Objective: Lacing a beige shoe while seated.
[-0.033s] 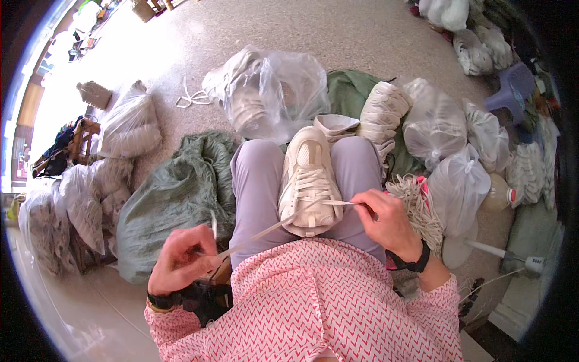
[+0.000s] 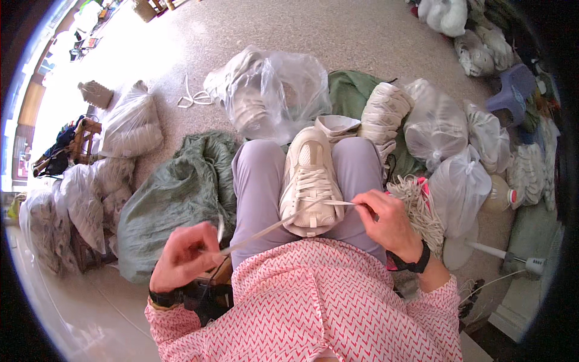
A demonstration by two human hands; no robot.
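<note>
A cream-white sneaker [image 2: 291, 192] rests between my thighs, toe pointing away from me, with laces crossing its front. My left hand [image 2: 184, 258] is out to the left, fingers closed on one end of a flat white shoelace [image 2: 265, 230] that runs taut to the shoe's top eyelets. A short end of lace sticks up past those fingers. Just right of the shoe, my right hand [image 2: 392, 226] pinches the other lace end [image 2: 339, 203] between thumb and fingertips. The upper eyelets are partly covered by the stretched lace.
A dark green sack [image 2: 175, 205] lies at my left. Ahead are a clear plastic bag of shoe parts [image 2: 289, 90] and a stack of cream shoe uppers [image 2: 383, 111]. On the right sit a bundle of white laces [image 2: 416, 205], tied plastic bags [image 2: 461, 187] and a purple stool [image 2: 512, 90].
My left hand has shifted very slightly, and the loose lace end beside it has swung a little. The right hand and shoe look unchanged.
</note>
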